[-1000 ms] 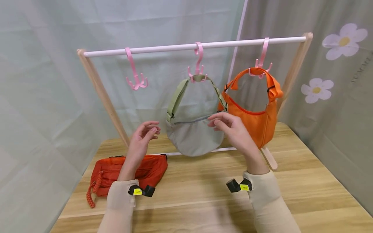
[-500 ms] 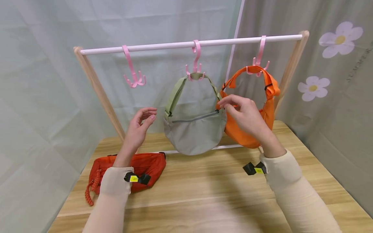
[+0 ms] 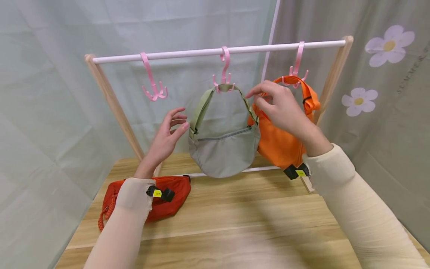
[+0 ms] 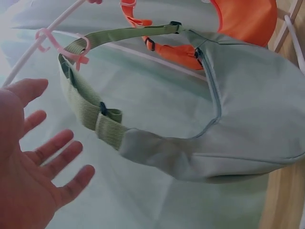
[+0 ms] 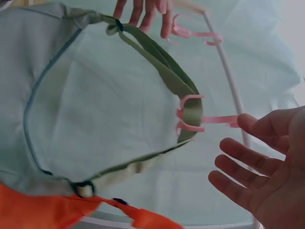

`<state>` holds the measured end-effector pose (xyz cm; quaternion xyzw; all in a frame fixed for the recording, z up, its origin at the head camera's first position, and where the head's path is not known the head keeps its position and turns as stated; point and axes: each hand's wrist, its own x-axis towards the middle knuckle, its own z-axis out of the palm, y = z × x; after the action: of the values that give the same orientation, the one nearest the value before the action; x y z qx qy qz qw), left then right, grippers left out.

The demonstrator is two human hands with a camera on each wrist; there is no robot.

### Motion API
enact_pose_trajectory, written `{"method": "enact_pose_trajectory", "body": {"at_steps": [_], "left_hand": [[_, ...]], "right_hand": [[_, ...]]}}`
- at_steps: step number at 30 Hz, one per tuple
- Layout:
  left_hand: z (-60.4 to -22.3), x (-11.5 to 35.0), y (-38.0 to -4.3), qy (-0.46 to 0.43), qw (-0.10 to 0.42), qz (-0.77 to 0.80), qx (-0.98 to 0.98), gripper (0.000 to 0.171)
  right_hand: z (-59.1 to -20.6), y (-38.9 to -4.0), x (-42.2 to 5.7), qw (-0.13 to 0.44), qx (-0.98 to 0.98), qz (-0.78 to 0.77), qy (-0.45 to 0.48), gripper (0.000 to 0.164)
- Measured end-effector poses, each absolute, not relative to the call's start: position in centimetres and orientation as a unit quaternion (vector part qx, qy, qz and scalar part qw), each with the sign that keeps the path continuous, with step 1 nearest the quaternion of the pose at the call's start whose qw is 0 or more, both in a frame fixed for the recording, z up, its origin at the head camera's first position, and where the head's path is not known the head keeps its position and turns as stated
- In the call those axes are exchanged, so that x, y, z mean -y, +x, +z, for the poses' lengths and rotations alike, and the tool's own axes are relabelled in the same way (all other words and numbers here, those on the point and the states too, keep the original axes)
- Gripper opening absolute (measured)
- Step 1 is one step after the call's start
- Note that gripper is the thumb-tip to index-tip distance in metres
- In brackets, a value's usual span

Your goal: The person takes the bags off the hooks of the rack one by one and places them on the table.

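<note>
A grey shoulder bag [image 3: 225,157] with a green strap [image 3: 202,108] hangs from the middle pink hook [image 3: 226,67]. My left hand [image 3: 164,138] is beside the strap's left side, fingers spread and holding nothing; the left wrist view shows the palm [image 4: 24,186] apart from the webbing. To the strap's right, my right hand [image 3: 283,108] is raised in front of an orange bag [image 3: 280,145], covering part of it. In the right wrist view the fingers [image 5: 238,171] are loosely extended below the pink hook [image 5: 217,119], with nothing in them.
A white rail [image 3: 188,54] on wooden legs carries the hooks. At its left end hangs a bare pink hook [image 3: 152,80]. A red bag [image 3: 174,196] lies on the wooden table [image 3: 215,224], partly behind my left forearm. Curtains [image 3: 386,157] surround the table.
Both hands have risen: the left toward the grey bag's strap, the right from the bag's front up beside the strap's upper right side. The bags stay hanging where they were.
</note>
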<state>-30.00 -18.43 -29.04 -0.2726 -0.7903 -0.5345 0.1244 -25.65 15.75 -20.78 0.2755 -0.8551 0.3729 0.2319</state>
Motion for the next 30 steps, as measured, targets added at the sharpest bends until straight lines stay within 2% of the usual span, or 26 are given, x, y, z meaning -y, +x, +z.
{"method": "enact_pose_trajectory", "body": {"at_steps": [6, 12, 22, 30], "left_hand": [[-27.6, 18.4, -30.0, -0.286, 0.147, -0.526, 0.787, 0.047], [-26.4, 17.2, -30.6, -0.303, 0.151, -0.506, 0.793, 0.051], [-25.4, 14.2, -31.9, -0.314, 0.187, -0.503, 0.783, 0.053], [-25.2, 12.6, -32.9, -0.307, 0.164, -0.488, 0.8, 0.057]], "right_hand": [[-18.6, -25.6, -15.3, 0.273, 0.857, 0.306, 0.311, 0.029], [-16.3, -26.7, -14.6, 0.315, 0.86, 0.249, 0.316, 0.029], [-14.8, -29.1, -13.3, 0.299, 0.877, 0.219, 0.307, 0.048], [-14.3, -30.8, -12.2, 0.322, 0.882, 0.142, 0.314, 0.05]]}}
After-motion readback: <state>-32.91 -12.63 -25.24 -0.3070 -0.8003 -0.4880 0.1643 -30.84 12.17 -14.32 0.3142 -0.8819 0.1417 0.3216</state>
